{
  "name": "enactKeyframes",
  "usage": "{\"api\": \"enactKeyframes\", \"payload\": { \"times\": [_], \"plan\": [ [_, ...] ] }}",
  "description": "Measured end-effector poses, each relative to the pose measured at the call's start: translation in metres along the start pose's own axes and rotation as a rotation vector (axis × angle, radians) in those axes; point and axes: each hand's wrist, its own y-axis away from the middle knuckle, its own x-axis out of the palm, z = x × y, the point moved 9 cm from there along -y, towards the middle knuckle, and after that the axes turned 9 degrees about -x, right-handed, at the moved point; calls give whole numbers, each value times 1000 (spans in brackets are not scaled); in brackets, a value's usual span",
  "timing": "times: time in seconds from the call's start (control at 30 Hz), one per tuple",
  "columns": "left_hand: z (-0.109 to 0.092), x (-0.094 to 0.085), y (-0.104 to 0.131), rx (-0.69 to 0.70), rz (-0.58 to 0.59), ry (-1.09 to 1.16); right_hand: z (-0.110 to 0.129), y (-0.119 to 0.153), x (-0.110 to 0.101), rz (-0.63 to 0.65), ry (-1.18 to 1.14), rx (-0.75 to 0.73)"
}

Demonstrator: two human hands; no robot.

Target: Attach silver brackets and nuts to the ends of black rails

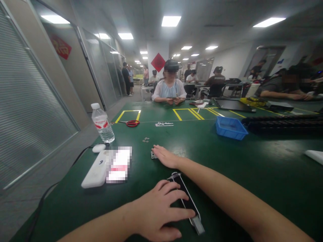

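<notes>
My left hand [161, 208] is spread, fingers apart, over a long narrow black piece with a silver metal frame [193, 203]. Its fingertips lie on or just above that piece, and part of it is hidden beneath them. A grey block-like end of the piece points toward me. Farther forward, my right hand [165, 157] reaches across with its fingers stretched out. Under its fingertips is a small silver metal part with holes [153, 155], mostly covered. Just beyond lie several tiny metal pieces [145, 139] in a loose group on the green table [202, 151].
On the left are a water bottle [103, 124], a white power bank [96, 171] and a blurred-out bright rectangle [119, 164]. Red-handled scissors [132, 123] and small white strips [164, 124] lie ahead. A blue tray [230, 128] stands right. A person [169, 87] sits opposite.
</notes>
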Motion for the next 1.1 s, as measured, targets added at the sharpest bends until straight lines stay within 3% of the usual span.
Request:
{"api": "enactKeyframes", "payload": {
  "times": [0.1, 0.2, 0.33, 0.47, 0.6, 0.7, 0.8, 0.9, 1.1],
  "plan": [
    [0, 2, 0, 17, -11, 11, 16, -4, 17, 57, -95, 10],
    [2, 4, 1, 11, -13, -2, 21, -2, 18, 54, -200, 34],
    [2, 4, 2, 18, -21, -20, 6, 8, -9, -74, -299, 76],
    [5, -3, 2, 25, -85, -7, -12, 43, -46, -250, -288, 89],
    [32, -21, 2, -100, -225, -50, 6, 82, -42, -72, -38, -3],
    [80, -39, 10, -436, -384, -138, 35, 99, -34, 54, 150, -91],
    [115, -44, 22, -669, -403, -219, 53, 107, -29, 135, 234, -91],
    [128, -39, 25, -713, -354, -249, 60, 111, -27, 168, 301, -82],
    [125, -33, 19, -663, -282, -284, 59, 112, -20, 204, 330, -67]
  ]
}}
